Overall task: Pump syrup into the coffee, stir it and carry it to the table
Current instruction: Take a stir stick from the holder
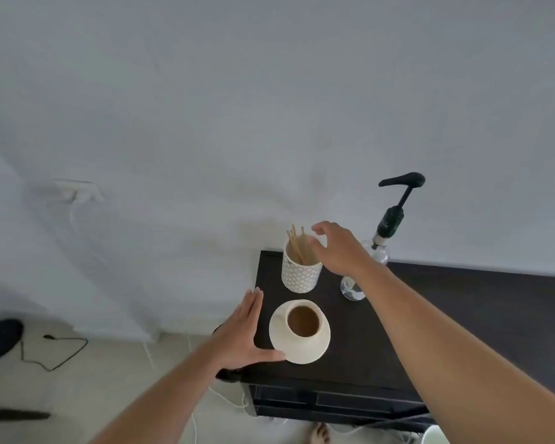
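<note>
A cream cup of brown coffee (302,321) stands on a cream saucer (314,355) near the left end of a dark cabinet top (375,334). My left hand (242,334) lies flat beside it, thumb touching the saucer's front rim, fingers apart. Behind the cup is a white patterned holder (300,275) with several wooden stir sticks (297,241). My right hand (337,248) hovers open just over the holder's right rim, holding nothing. A clear syrup bottle (353,288) with a black pump (402,182) stands behind my right wrist, partly hidden.
A white wall (269,107) rises right behind the cabinet, with a socket and cable (74,193) at the left. Black cables (55,350) and a dark round object (0,339) lie on the pale floor. A bare foot (319,434) shows below the cabinet.
</note>
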